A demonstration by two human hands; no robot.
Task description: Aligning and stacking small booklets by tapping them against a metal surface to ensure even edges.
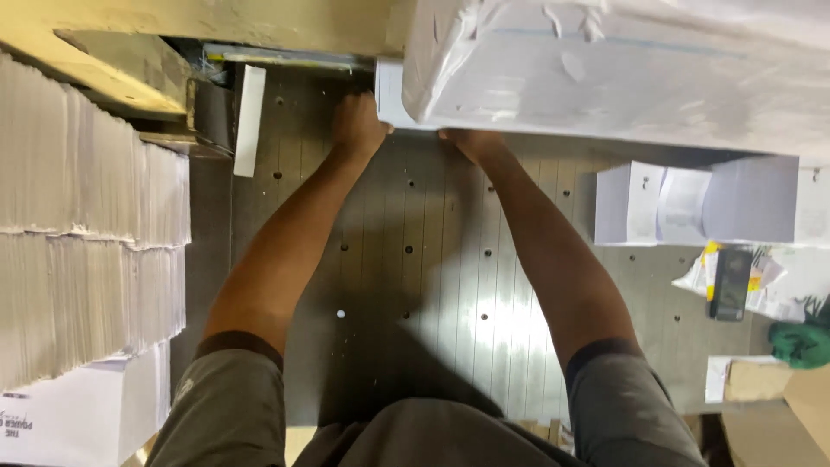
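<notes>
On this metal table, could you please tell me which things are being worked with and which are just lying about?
In hand:
- left hand and right hand, both against the white paper stack at the table's far edge
- metal table beneath them

Lying about:
- tall paper stacks on the left
- small white block on the right
- black phone-like device
- green cloth

Grey metal table [415, 259] w/ grooves and small holes, light glaring off its near part. Tall paper stacks [86, 225] at left (edges ragged). At right: white boxes [692, 203], a green cloth [800, 342].
</notes>
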